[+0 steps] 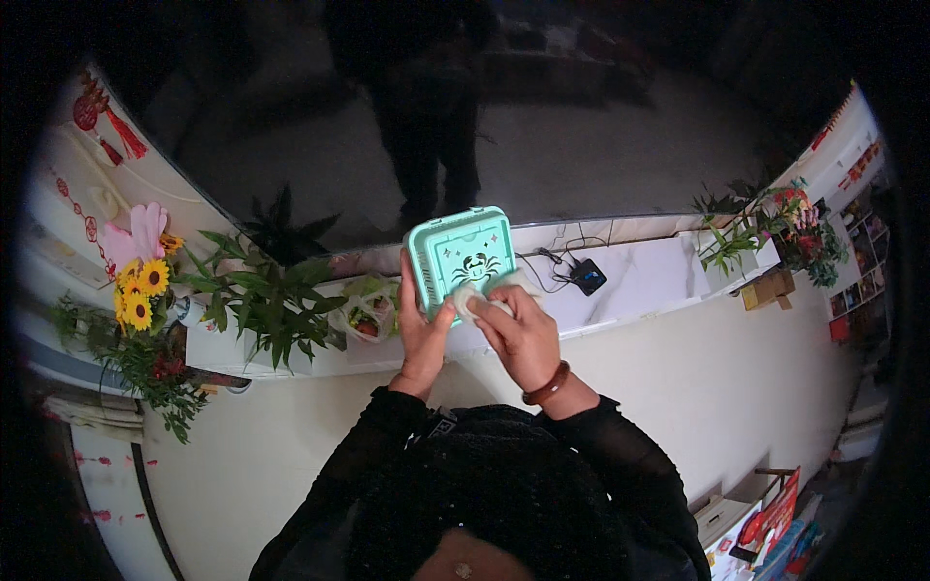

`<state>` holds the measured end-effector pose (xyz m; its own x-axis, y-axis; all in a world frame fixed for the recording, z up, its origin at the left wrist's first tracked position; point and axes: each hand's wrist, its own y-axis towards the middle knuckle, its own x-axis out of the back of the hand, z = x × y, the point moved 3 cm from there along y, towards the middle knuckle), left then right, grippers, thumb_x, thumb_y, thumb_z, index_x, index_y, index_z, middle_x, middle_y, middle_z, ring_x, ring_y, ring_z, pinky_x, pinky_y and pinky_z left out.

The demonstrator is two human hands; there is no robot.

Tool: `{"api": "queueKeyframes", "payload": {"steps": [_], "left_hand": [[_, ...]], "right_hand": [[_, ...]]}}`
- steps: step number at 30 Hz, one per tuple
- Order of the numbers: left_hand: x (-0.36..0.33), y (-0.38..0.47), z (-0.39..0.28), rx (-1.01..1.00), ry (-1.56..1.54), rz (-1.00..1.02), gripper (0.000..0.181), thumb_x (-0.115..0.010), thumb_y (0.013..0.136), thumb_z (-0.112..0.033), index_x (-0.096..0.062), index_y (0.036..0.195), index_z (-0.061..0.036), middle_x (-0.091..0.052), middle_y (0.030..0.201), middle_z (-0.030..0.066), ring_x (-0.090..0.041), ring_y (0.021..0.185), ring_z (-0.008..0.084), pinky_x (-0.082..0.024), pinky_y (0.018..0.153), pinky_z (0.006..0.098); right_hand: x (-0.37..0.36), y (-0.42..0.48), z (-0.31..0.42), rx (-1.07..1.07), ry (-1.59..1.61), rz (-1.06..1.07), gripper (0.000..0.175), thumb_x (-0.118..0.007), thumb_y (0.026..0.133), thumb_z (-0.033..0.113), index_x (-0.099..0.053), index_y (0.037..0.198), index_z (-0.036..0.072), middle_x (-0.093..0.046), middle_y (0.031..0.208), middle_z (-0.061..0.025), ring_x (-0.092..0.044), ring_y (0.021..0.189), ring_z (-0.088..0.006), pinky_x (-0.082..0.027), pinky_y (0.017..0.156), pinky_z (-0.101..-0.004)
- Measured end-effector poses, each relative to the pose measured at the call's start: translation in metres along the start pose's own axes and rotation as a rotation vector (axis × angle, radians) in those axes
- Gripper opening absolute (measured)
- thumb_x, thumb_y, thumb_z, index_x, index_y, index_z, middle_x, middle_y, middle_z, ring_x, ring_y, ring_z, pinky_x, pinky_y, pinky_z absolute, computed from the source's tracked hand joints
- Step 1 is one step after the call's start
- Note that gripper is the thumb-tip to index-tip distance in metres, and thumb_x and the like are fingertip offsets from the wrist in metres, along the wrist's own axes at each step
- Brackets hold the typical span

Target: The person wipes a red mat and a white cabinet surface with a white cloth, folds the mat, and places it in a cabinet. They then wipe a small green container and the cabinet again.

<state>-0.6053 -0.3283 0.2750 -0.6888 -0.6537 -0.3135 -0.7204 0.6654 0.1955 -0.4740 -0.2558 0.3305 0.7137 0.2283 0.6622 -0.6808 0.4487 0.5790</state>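
A mint-green plastic box (pixel 465 247) with a black crab picture and small stars on its face is held up before me. My left hand (pixel 423 327) grips its left side and lower left corner, thumb at the front. In my right hand (pixel 523 330) is a bunched white cloth (pixel 468 299), pressed against the lower part of the box face. Part of the cloth pokes out behind the fingers at the right, and the hand hides the box's lower right corner. A brown bracelet (pixel 548 385) circles my right wrist.
Behind the box runs a white marble-patterned cabinet top (pixel 639 272) below a large dark reflective screen (pixel 581 145). On it are a black device with cables (pixel 587 277), a plastic bag (pixel 367 312) and leafy plants (pixel 280 312). Sunflowers (pixel 142 290) stand left; a cardboard box (pixel 769 290) is right.
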Motion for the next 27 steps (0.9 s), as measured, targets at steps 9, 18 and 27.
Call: {"api": "queueKeyframes", "payload": {"steps": [9, 18, 27], "left_hand": [[-0.001, -0.004, -0.022, -0.040, 0.101, -0.002, 0.092, -0.065, 0.079, -0.021, -0.009, 0.151, -0.0057, -0.031, 0.146, 0.0157, -0.038, 0.129, 0.0257, -0.033, 0.108, 0.0381], [-0.004, -0.006, -0.032, -0.092, 0.074, 0.057, 0.095, -0.069, 0.077, -0.023, -0.011, 0.151, -0.0044, -0.030, 0.144, 0.0151, -0.039, 0.128, 0.0251, -0.034, 0.107, 0.0369], [-0.002, -0.010, -0.036, -0.399, 0.632, 0.020, 0.103, -0.076, 0.061, -0.020, -0.023, 0.148, -0.0034, -0.034, 0.137, 0.0217, -0.035, 0.127, 0.0358, -0.033, 0.103, 0.0464]], "right_hand": [[0.046, 0.030, -0.017, -0.108, 0.015, -0.301, 0.036, -0.070, 0.075, 0.003, -0.069, 0.109, 0.015, -0.059, 0.095, -0.0099, -0.060, 0.080, -0.0237, -0.051, 0.065, -0.0316], [0.030, 0.011, -0.019, 0.134, -0.199, -0.257, 0.036, -0.063, 0.079, 0.009, -0.069, 0.112, 0.022, -0.061, 0.097, -0.0069, -0.060, 0.085, -0.0236, -0.051, 0.067, -0.0320], [0.079, 0.034, -0.021, -0.197, 0.374, -0.507, 0.022, -0.065, 0.084, 0.004, -0.068, 0.106, 0.006, -0.054, 0.100, -0.0079, -0.054, 0.087, -0.0166, -0.046, 0.072, -0.0273]]}}
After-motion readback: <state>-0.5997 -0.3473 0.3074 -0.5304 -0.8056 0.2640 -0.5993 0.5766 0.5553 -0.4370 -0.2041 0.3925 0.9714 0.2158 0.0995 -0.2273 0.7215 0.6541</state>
